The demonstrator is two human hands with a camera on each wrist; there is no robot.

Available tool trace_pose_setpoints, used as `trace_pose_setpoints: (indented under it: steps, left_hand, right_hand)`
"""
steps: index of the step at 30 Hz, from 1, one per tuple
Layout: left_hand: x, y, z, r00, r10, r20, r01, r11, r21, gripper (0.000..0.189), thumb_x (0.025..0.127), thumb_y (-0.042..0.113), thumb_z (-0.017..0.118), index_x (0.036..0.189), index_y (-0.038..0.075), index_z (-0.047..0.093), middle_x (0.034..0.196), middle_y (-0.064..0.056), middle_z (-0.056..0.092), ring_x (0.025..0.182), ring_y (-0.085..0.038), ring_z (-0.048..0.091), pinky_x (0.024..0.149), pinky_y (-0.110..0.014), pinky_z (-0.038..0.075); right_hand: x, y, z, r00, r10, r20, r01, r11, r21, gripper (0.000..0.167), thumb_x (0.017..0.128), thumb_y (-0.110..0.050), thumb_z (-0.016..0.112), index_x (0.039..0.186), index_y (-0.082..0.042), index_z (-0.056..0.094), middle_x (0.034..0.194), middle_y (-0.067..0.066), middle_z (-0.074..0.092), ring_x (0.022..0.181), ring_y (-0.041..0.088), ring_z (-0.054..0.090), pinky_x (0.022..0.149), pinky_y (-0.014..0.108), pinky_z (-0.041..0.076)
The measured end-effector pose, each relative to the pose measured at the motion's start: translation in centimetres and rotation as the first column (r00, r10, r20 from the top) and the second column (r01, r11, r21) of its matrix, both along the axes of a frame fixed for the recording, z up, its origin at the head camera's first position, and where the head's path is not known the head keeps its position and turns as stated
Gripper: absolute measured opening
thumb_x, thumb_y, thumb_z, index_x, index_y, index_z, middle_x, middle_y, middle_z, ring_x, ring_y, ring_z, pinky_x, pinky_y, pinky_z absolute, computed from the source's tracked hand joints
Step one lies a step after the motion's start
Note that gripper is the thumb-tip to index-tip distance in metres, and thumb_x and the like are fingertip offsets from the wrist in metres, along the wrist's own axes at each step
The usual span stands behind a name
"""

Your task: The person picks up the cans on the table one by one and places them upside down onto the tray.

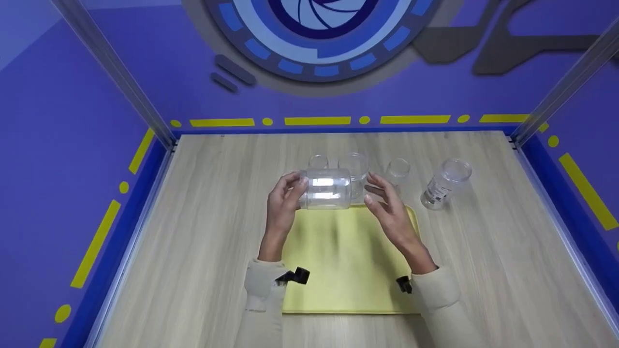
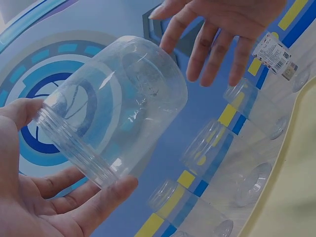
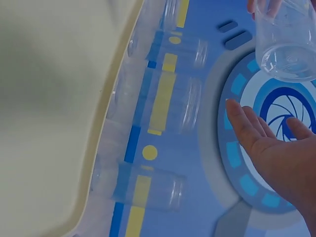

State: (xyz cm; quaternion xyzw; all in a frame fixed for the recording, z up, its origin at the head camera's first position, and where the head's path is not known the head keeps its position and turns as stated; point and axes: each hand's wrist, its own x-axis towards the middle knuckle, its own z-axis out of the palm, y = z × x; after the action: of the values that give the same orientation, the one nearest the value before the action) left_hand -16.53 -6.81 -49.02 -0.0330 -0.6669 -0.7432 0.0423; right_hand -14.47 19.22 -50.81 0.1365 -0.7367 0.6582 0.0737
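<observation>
A clear plastic jar (image 1: 329,189) lies sideways in the air above the far edge of the yellow tray. My left hand (image 1: 283,200) grips it round the threaded mouth end, thumb and fingers on the rim. In the left wrist view the jar (image 2: 118,103) looks see-through, its round base tilted up and away. My right hand (image 1: 390,210) stands apart from the base end, fingers spread and holding nothing. The right wrist view shows the right hand (image 3: 276,153) below the jar (image 3: 286,44), with a gap between them.
The yellow tray (image 1: 348,275) lies on the wooden table (image 1: 203,251). Behind it stand a wider clear jar (image 1: 355,162) and two narrower ones, one left (image 1: 318,160) and one right (image 1: 399,169). A labelled clear jar (image 1: 437,191) stands farther right. Blue-purple walls enclose the table.
</observation>
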Motion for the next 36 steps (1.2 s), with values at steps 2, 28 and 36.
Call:
trace_pose_setpoints:
  steps: [2,28,36]
  left_hand:
    - [0.0,0.0,0.0,1.000,0.003,-0.001,-0.003,1.000,-0.005,0.055,0.101,0.035,0.065,0.141,-0.002,0.059,0.127,-0.018,0.065,0.112,-0.030,0.069,0.079,-0.037,0.062]
    - [0.0,0.6,0.0,1.000,-0.027,-0.011,0.027,0.999,-0.029,0.056,0.102,0.036,0.063,0.142,-0.003,0.058,0.126,-0.018,0.064,0.115,-0.030,0.069,0.082,-0.038,0.062]
    - [0.0,1.0,0.2,0.999,-0.036,-0.010,0.036,0.999,-0.028,0.055,0.101,0.034,0.065,0.142,-0.003,0.059,0.126,-0.018,0.065,0.113,-0.029,0.069,0.080,-0.036,0.062]
  right_hand:
    - [-0.1,-0.3,0.2,1.000,0.021,0.000,-0.021,1.000,-0.017,0.058,0.106,-0.004,0.058,0.161,-0.002,0.040,0.157,0.018,0.048,0.143,0.038,0.047,0.109,0.037,0.045]
    - [-0.4,-1.9,1.1,0.991,0.126,0.047,-0.121,0.988,-0.096,0.072,0.101,-0.010,0.067,0.165,-0.008,0.035,0.164,0.017,0.040,0.145,0.034,0.043,0.105,0.043,0.050]
    - [-0.6,-2.0,1.0,0.989,0.127,0.079,-0.116,0.985,-0.129,0.074,0.099,-0.006,0.069,0.165,-0.008,0.036,0.163,0.018,0.039,0.145,0.033,0.043,0.103,0.040,0.053]
